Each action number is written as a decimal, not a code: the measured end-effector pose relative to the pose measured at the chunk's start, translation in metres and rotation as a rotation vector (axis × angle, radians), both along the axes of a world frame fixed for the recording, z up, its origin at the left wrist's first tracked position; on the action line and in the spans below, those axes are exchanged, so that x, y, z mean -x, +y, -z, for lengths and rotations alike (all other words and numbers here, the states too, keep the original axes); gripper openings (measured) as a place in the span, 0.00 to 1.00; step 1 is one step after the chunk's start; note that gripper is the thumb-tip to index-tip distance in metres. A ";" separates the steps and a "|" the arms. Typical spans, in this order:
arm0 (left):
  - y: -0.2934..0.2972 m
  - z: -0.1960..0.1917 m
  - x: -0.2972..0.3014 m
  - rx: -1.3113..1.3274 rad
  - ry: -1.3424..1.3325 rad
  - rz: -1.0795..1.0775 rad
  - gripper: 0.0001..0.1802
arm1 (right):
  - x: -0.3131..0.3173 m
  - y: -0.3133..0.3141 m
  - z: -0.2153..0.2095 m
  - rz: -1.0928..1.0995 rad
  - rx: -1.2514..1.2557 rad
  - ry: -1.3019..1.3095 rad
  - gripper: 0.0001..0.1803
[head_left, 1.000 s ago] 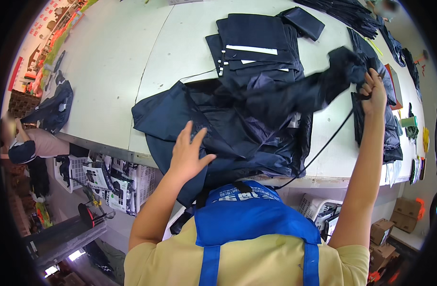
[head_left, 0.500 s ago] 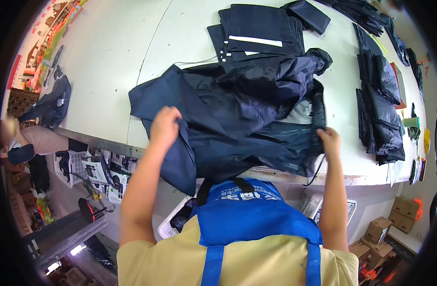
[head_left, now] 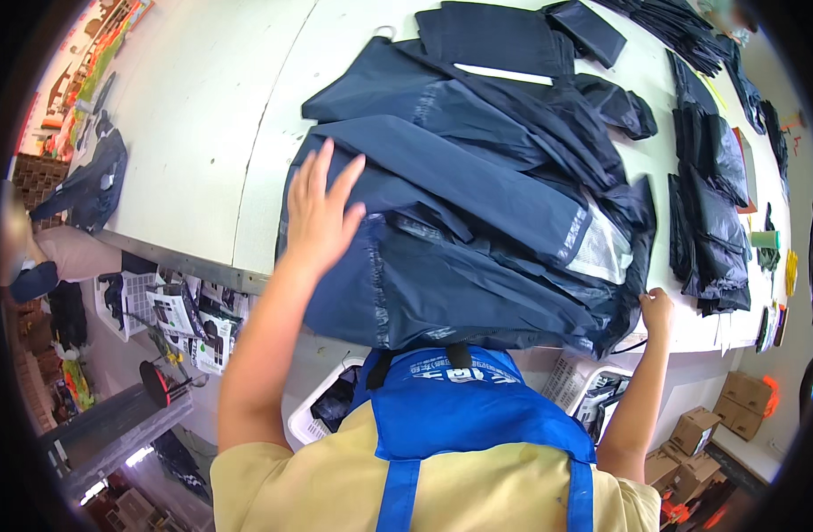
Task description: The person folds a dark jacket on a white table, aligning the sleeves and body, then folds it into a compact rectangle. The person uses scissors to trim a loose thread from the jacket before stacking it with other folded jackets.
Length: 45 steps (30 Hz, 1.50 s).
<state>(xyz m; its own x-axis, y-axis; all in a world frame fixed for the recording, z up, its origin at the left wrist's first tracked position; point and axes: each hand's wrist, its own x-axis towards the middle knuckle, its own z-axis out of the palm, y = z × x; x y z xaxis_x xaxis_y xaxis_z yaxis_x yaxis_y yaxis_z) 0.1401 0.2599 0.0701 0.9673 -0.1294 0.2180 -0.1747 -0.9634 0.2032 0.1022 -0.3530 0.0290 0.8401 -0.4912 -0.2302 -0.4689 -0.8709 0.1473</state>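
Note:
A dark navy rain jacket (head_left: 477, 293) is spread over the near part of the white table (head_left: 203, 133), with pale seam tape and a patch of grey mesh lining (head_left: 603, 250) showing. My left hand (head_left: 318, 217) is over its left part, fingers stretched out and apart, holding nothing. At the jacket's right edge, my right hand (head_left: 657, 310) has its fingers closed on the fabric. A dark cord hangs near that hand. Just beyond the jacket lie folded dark garments (head_left: 500, 40) with a white strip, partly covered by it.
Stacked folded black garments (head_left: 712, 168) line the right side, near a green spool (head_left: 766, 239). Below the table edge stand white baskets (head_left: 313, 417) with dark contents. A person (head_left: 78, 253) is at the far left beside another dark garment (head_left: 101, 177). Cardboard boxes (head_left: 699, 427) sit lower right.
The jacket has gone from bunched to spread wider, its inner side now showing. My left hand has let go of the fabric and opened. My right hand has moved right and slightly nearer.

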 end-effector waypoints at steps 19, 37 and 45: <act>0.081 -0.025 0.108 0.664 0.157 -0.687 0.10 | -0.241 0.299 0.023 -0.783 -0.268 -0.248 0.19; -0.085 0.017 -0.048 1.435 0.267 -0.202 0.20 | -0.076 0.276 -0.119 -1.462 -0.685 -0.114 0.14; -0.160 0.027 -0.074 0.473 0.382 0.028 0.31 | -0.025 0.303 -0.050 -1.522 -0.602 0.173 0.17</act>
<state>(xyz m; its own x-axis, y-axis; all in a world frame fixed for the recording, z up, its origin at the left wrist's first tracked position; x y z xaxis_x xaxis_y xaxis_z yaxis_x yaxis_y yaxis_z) 0.2137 0.0996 0.0429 0.9861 -0.1301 -0.1035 -0.0295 -0.7495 0.6613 0.1271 -0.0496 0.0794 0.3828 0.9003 -0.2073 0.8040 -0.4352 -0.4052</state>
